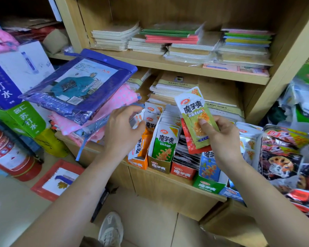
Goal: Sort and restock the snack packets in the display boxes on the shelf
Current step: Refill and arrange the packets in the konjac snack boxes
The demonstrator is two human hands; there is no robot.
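Several open display boxes stand in a row on the wooden shelf ledge: an orange box [138, 160], an olive box [160, 165] full of green packets, a red box [183, 172] and a green box [208, 187]. My right hand [221, 138] grips a small fan of packets above the red box, an olive-green packet [196, 114] in front and a red packet [188, 139] behind it. My left hand [122, 130] pinches a white packet [138, 118] over the back of the orange box.
Loose dark snack packs [282, 152] pile up at the right. A purple raincoat pack [78, 86] on pink fabric lies left of the boxes. Notebook stacks [182, 41] fill the upper shelves. Soda-water cartons [16, 82] and a red cylinder [9, 152] stand at the left. My shoe [111, 229] is on the floor below.
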